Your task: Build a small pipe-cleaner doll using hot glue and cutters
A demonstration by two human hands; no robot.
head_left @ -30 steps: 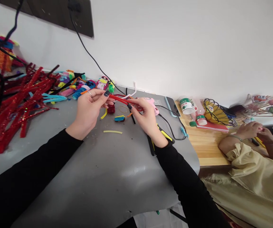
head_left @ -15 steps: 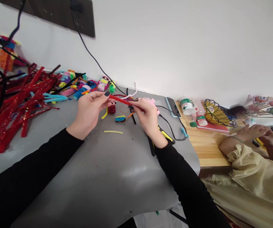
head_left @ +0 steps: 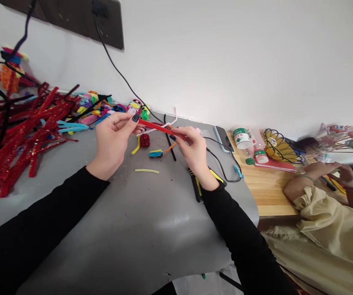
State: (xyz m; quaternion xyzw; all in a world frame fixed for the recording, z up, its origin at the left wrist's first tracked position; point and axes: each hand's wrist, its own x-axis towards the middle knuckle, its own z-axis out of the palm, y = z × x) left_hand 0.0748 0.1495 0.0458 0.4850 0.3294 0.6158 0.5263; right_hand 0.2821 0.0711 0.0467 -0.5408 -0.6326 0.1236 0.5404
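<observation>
A red pipe cleaner is stretched between my two hands above the grey mat. Its left end is pinched between the thumb and fingers of my left hand. The other end sits in the closed fingers of my right hand. Beneath it on the mat lie a dark red fuzzy block, a small blue bundle and a short pale yellow strip. Yellow-and-black pliers rest partly under my right wrist.
Red glittery pipe cleaners are heaped at the left. Small colourful fuzzy figures line the wall. A phone, a black cable and plastic bottles lie at the right. Beyond, a co-worker's arm rests on the wooden table.
My hands have moved slightly apart, so more of the red pipe cleaner shows between them. My left hand has shifted a little left, my right a little right.
</observation>
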